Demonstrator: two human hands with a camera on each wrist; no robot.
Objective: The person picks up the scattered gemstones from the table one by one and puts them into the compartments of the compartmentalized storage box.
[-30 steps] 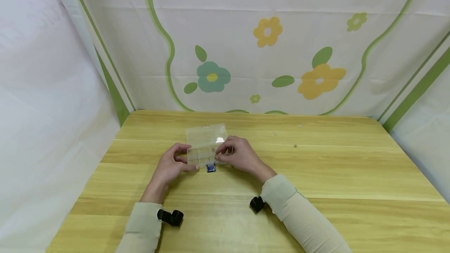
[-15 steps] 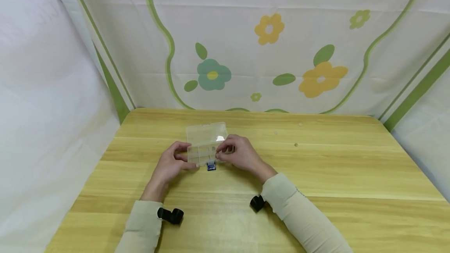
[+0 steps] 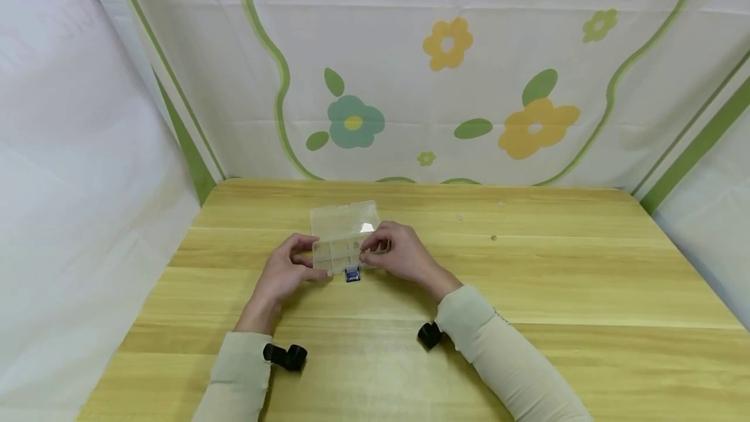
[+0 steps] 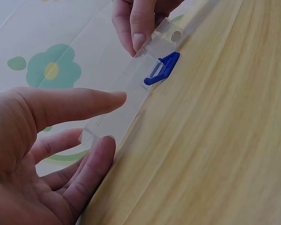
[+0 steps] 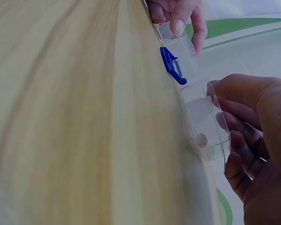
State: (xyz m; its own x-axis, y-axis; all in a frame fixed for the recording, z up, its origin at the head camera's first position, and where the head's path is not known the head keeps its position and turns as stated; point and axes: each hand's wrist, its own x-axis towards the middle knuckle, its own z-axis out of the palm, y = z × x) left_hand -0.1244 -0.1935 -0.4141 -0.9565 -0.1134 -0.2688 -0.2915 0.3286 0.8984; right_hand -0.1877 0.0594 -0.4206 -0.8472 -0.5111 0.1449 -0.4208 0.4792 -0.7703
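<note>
A small clear plastic compartment box [image 3: 342, 252] lies with its lid [image 3: 338, 218] raised at the back and a blue latch [image 3: 352, 274] at its front. My left hand [image 3: 285, 270] holds the box's left end, thumb at the front and fingers behind. Over the right compartments, my right hand [image 3: 399, 254] has its thumb and forefinger drawn together at the box. Whether a small piece is between them is hidden. In the right wrist view a little round disc [image 5: 202, 140] sits in the end compartment, below the right fingers [image 5: 243, 136].
Several small discs are loose on the wooden table [image 3: 562, 279]: a dark disc [image 3: 493, 238], a pale disc [image 3: 459, 218] and another pale disc [image 3: 500, 204]. A flowered cloth [image 3: 404, 83] hangs behind the table's back edge. Black wrist cameras sit at both cuffs.
Both hands and the box stay nearly in place, with at most slight finger movement on the right. The whole head view has shifted a little.
</note>
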